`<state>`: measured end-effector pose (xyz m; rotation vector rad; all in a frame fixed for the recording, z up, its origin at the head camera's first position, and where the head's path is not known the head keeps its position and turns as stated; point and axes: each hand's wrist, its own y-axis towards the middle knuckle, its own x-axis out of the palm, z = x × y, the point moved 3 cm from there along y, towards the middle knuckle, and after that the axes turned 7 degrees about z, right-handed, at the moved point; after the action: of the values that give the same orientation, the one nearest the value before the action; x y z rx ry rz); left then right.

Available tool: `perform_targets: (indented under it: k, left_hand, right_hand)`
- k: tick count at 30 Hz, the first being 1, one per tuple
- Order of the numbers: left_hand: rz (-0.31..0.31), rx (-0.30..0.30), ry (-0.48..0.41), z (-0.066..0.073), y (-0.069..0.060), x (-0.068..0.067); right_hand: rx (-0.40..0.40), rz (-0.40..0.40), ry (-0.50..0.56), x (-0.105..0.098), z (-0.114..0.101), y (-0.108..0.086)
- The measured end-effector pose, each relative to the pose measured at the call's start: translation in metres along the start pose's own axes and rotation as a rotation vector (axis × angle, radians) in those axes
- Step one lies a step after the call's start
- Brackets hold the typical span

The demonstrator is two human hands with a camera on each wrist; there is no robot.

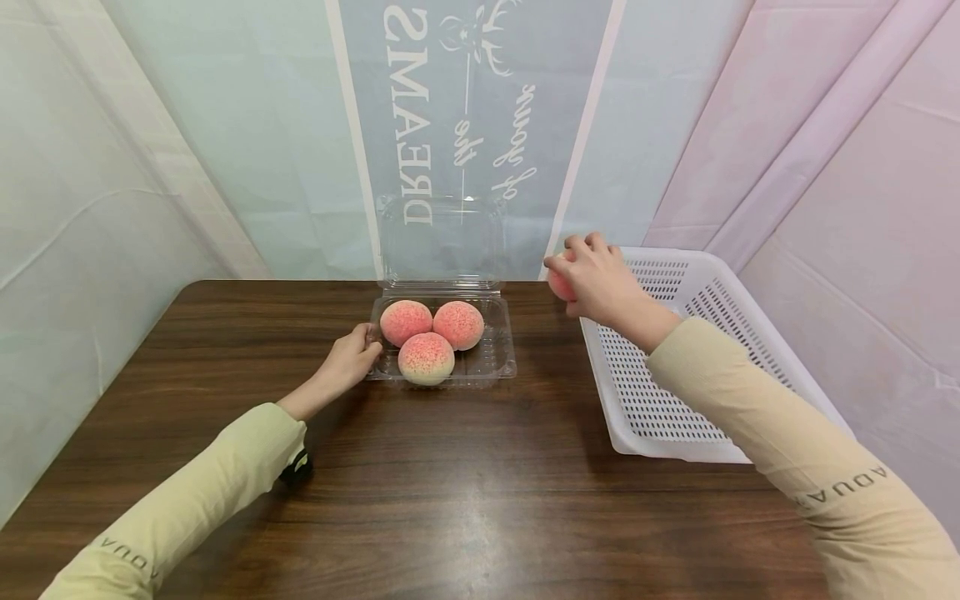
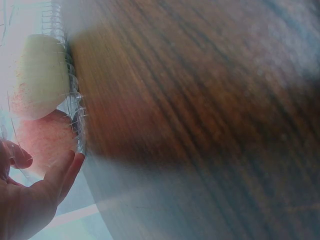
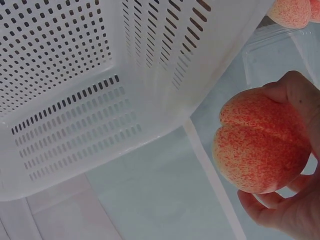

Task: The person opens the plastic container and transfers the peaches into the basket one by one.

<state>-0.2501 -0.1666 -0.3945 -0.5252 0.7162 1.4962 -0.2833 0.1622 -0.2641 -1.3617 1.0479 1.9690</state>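
Note:
A clear plastic clamshell box [image 1: 495,342] stands on the table with its lid [image 1: 442,242] raised at the back. Inside are three peaches, two behind and one front peach [image 1: 426,359]. My left hand [image 1: 347,358] pinches the box's left side wall; in the left wrist view, thumb and fingers lie either side of that edge, close to a peach [image 2: 47,140]. My right hand [image 1: 603,279] grips another peach [image 3: 265,140], held in the air between the box and the white basket's near left rim, with fingers curled round it.
The white perforated plastic basket [image 1: 618,417] stands at the right of the brown wooden table [image 1: 450,500], under my right forearm. Its visible inside shows bare slotted walls. A printed cloth backdrop [image 1: 285,125] hangs right behind the table's far edge.

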Motion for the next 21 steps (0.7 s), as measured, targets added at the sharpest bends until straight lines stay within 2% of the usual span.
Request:
perform_targets:
  k: [21]
  left_hand:
    - [-0.014, -0.002, -0.002, 0.0, 0.0, 0.0]
  right_hand:
    - [0.047, 0.002, 0.011, 0.002, 0.016, -0.004]
